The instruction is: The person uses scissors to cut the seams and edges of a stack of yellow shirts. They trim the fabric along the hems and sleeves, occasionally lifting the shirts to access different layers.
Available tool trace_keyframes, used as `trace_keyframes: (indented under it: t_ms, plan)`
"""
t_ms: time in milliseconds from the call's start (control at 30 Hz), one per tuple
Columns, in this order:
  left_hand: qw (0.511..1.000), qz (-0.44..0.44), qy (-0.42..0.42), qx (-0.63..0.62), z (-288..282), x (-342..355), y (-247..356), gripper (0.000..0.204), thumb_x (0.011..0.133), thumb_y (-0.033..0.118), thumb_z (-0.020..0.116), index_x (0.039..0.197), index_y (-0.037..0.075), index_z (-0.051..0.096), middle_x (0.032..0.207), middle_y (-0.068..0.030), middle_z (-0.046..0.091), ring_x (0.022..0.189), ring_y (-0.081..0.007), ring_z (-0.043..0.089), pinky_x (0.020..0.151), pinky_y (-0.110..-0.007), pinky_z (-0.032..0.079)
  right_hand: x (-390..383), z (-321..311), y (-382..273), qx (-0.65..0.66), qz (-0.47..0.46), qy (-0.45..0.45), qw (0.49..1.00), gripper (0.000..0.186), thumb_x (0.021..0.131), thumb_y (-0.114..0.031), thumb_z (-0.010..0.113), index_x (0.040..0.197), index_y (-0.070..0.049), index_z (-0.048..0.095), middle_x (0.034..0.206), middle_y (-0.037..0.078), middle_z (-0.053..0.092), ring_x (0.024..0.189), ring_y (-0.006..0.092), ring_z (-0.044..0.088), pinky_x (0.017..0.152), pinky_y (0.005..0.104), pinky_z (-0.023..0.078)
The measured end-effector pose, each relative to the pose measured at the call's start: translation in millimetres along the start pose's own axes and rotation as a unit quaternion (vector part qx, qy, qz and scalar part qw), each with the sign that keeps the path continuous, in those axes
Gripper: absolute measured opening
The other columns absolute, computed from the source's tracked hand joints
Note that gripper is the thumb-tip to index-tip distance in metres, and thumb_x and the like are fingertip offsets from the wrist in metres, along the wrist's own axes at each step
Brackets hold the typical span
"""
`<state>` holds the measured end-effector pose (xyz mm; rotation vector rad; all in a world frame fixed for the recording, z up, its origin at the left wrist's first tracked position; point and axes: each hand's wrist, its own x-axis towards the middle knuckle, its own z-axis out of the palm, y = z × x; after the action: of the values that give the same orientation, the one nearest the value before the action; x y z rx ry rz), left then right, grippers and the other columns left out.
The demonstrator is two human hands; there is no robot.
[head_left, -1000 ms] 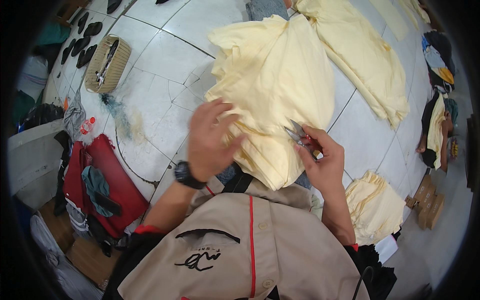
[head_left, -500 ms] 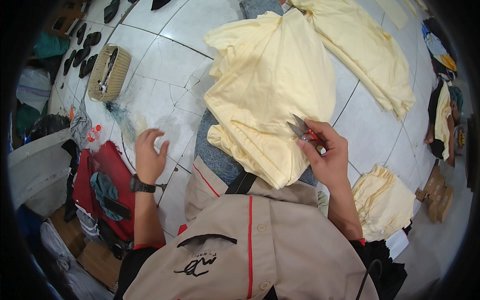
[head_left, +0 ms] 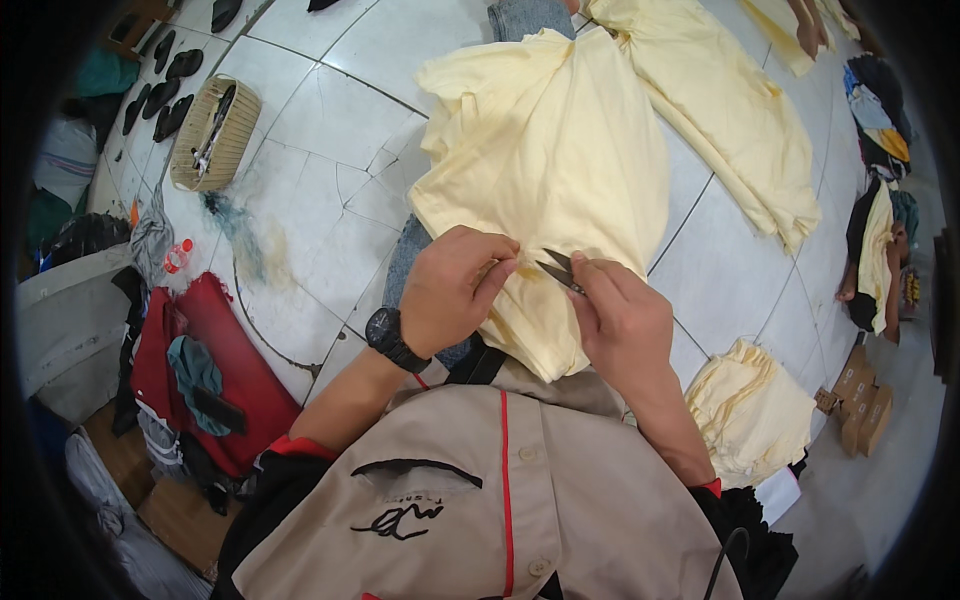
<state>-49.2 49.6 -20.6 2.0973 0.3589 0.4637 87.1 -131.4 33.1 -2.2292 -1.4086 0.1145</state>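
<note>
A pale yellow garment (head_left: 545,150) is spread over my lap and the blue denim on my legs. My left hand (head_left: 450,290), with a black watch at the wrist, is closed in a pinch just above the cloth. Whatever lies between its fingertips is too small to make out. In my right hand (head_left: 630,320) I grip small thread snips (head_left: 563,270). Their blades are parted and point left, close to my left fingertips. My right fingers hide the snips' handle.
Another yellow garment (head_left: 725,130) lies on the tiles at far right, and a folded yellow stack (head_left: 755,415) sits nearer. A wicker basket (head_left: 225,140) stands at left, above red cloth (head_left: 230,360). Other people's hands show at the right edge.
My left hand has moved right from over the floor to the garment and closed into a pinch. The right hand has brought the snips slightly left toward it.
</note>
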Motion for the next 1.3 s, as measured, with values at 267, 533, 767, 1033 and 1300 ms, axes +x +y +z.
trace_keyframes:
  t_ms: [267,533,767,1033,1300]
  plan:
    - [1.0,0.027,0.009,0.005,-6,-5,9,0.01,0.09,-0.001,0.073,0.099,0.001,0.069,0.11,-0.0148,0.077,0.096,-0.0329,0.072,0.082,-0.04,0.057,9,7,-8,-0.118,-0.103,-0.043,0.987,0.04,0.08,-0.009,0.067,0.118,-0.002,0.071,0.09,0.005,0.064,0.074,0.0193,0.065,0.059,0.0337,0.05]
    - [0.944,-0.115,0.009,0.31,-118,-83,-82,0.014,0.088,0.002,0.074,0.102,0.001,0.069,0.108,-0.0172,0.074,0.104,-0.0371,0.069,0.091,-0.043,0.054,-6,-9,18,0.054,0.027,0.02,0.998,0.049,0.075,0.0,0.076,0.123,-0.007,0.07,0.101,0.005,0.063,0.078,0.0213,0.072,0.059,0.0356,0.053]
    - [0.988,0.004,0.073,0.135,-59,-33,-24,0.025,0.086,0.01,0.079,0.11,0.005,0.072,0.112,-0.0126,0.073,0.113,-0.0333,0.066,0.099,-0.046,0.049,-8,-1,23,0.045,0.076,-0.044,0.995,0.042,0.072,0.005,0.076,0.11,-0.011,0.071,0.109,0.004,0.061,0.074,0.0199,0.073,0.057,0.0367,0.053]
    - [0.999,0.032,0.033,0.012,-32,-14,-20,0.011,0.083,0.005,0.081,0.089,0.005,0.072,0.103,-0.0096,0.073,0.107,-0.0306,0.066,0.098,-0.043,0.049,-14,5,25,0.07,0.089,-0.014,0.994,0.041,0.069,0.009,0.075,0.104,-0.01,0.072,0.112,0.004,0.063,0.069,0.0204,0.07,0.058,0.0366,0.052]
    - [0.955,-0.131,-0.027,0.266,-133,-92,-80,0.021,0.083,0.002,0.079,0.103,0.001,0.073,0.112,-0.0153,0.073,0.109,-0.0356,0.067,0.095,-0.04,0.052,-15,6,30,0.074,0.072,0.001,0.995,0.042,0.067,0.01,0.074,0.104,-0.01,0.072,0.112,0.003,0.064,0.07,0.0188,0.072,0.057,0.035,0.053]
